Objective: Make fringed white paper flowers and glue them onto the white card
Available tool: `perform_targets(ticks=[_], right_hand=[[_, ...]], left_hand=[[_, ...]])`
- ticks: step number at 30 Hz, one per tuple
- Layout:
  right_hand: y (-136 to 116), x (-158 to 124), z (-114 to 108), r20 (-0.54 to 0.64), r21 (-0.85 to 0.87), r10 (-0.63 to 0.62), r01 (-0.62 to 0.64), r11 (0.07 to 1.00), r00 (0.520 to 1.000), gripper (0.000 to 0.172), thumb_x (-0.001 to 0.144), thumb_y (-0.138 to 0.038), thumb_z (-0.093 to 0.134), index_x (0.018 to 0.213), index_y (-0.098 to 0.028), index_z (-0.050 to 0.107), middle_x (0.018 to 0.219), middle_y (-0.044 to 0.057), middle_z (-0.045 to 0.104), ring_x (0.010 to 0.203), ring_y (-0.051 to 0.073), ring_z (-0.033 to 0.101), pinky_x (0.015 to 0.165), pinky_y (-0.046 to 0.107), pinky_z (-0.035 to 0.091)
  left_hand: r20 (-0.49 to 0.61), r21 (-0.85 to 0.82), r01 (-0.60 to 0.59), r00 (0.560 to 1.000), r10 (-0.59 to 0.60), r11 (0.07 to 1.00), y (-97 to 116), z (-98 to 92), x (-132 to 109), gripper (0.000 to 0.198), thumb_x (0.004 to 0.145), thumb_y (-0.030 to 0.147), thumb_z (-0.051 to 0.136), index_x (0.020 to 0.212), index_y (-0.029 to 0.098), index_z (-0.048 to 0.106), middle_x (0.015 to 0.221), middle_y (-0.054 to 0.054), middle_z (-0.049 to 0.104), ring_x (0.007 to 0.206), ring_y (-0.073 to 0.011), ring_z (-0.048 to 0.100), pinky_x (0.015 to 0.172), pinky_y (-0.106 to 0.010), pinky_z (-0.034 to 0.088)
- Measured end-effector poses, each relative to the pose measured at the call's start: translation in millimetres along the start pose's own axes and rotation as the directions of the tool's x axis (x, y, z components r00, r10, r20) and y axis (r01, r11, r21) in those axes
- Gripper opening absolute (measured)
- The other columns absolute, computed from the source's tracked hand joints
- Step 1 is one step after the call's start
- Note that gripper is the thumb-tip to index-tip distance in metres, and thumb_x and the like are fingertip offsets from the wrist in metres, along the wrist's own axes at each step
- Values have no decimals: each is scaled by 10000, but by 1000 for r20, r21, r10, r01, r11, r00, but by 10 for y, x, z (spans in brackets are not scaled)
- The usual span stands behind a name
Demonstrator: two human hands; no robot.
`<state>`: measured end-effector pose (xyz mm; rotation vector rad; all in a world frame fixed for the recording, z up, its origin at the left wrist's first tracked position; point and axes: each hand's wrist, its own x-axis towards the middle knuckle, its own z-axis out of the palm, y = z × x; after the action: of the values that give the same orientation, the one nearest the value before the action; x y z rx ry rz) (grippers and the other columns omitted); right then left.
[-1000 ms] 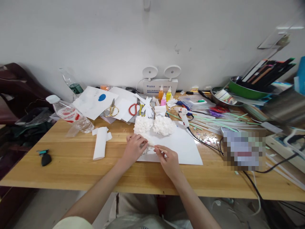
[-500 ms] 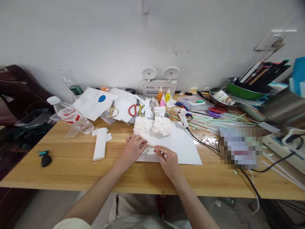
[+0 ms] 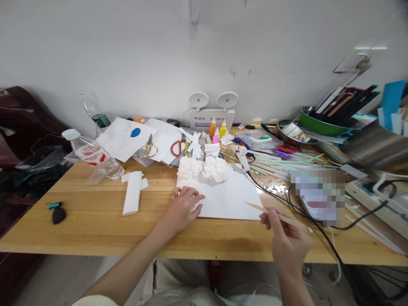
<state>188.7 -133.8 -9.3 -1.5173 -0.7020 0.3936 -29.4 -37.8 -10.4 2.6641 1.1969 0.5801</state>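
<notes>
My left hand [image 3: 184, 205] rests on the left edge of a white sheet of paper [image 3: 228, 196], its fingers curled over a small white fluffy piece that is mostly hidden. My right hand [image 3: 288, 240] is off to the right near the table's front edge, pinching a thin wooden stick [image 3: 269, 212] that points left towards the sheet. Two white fluffy clumps [image 3: 207, 168] sit at the sheet's far edge.
A folded white paper piece [image 3: 133, 196] lies left of the sheet. Behind are a plastic bottle [image 3: 95, 155], scissors [image 3: 148, 148], a glue gun [image 3: 241, 157] with its black cord, small paint bottles [image 3: 218, 128], straws and bowls. A black object [image 3: 58, 214] lies far left.
My right hand has pulled the wooden stick away from the white piece, moving right and towards me. My left hand stays on the piece.
</notes>
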Motion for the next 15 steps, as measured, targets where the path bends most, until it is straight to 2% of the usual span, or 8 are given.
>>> perform_targets(ticks=[3, 7, 10, 13, 15], right_hand=[[-67, -12, -82, -48, 78, 2, 2, 997, 999, 178, 707, -285, 622, 746, -111, 629, 556, 11, 587, 488, 120, 514, 481, 266, 412], [-87, -33, -117, -58, 93, -18, 23, 995, 998, 157, 714, -263, 622, 743, -109, 634, 573, 16, 593, 496, 117, 517, 479, 262, 406], [-88, -40, -115, -54, 115, -15, 21, 993, 998, 157, 716, -263, 619, 734, -109, 633, 565, 14, 588, 496, 119, 519, 474, 262, 406], [-99, -40, -113, -60, 123, -16, 23, 992, 998, 157, 709, -266, 623, 732, -110, 634, 562, 13, 587, 494, 119, 517, 471, 261, 404], [-103, -37, -118, -72, 111, -19, 27, 993, 997, 158, 709, -267, 623, 732, -112, 635, 558, 11, 585, 497, 119, 513, 467, 258, 398]], left_hand=[[47, 112, -65, 997, 60, 992, 11, 84, 39, 225, 801, 191, 471, 994, 260, 564, 900, -35, 550, 895, -194, 443, 743, -367, 234], [50, 180, -98, 995, 91, 979, -47, 191, 124, 142, 807, 196, 472, 865, 240, 595, 880, -34, 537, 892, -193, 437, 747, -379, 230], [34, 199, -120, 993, 115, 973, -68, 217, 170, 150, 822, 192, 456, 761, 211, 592, 875, -34, 542, 896, -188, 442, 759, -387, 227], [19, 140, -99, 995, 97, 985, -55, 156, 155, 182, 843, 214, 430, 744, 202, 583, 864, -34, 554, 887, -180, 453, 753, -379, 243], [-20, 23, -29, 999, 30, 999, -44, 75, 98, 164, 849, 241, 426, 794, 214, 578, 876, -29, 561, 892, -170, 466, 767, -368, 265]])
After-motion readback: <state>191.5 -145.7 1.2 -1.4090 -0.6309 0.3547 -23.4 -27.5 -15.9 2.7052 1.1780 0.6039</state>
